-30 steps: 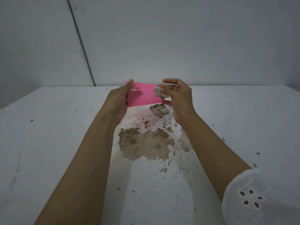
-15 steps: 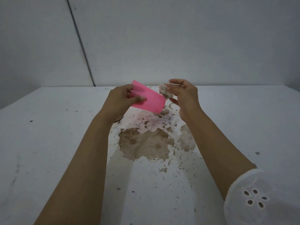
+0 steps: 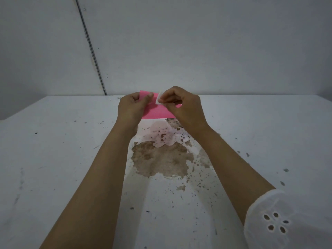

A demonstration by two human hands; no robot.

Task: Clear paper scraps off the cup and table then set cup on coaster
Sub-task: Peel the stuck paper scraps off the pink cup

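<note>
A pink plastic cup [image 3: 156, 110] is held on its side above the white table [image 3: 53, 159], near the far edge. My left hand [image 3: 132, 106] grips the cup's left end, thumb on top. My right hand [image 3: 181, 106] is in front of the cup's right part and pinches a small white paper scrap [image 3: 158, 99] against the cup's wall. The cup's right end is hidden behind my right hand. No coaster is visible.
A large brown patch of worn paint [image 3: 161, 160] with dark flecks spreads over the table's middle, under my forearms. Small dark specks [image 3: 285, 170] dot the right side. A grey wall with a dark vertical seam [image 3: 91, 49] rises behind the table.
The cup went from tilted to lying level in my left hand. My right hand moved left with the scrap, from beside the cup's mouth onto its wall.
</note>
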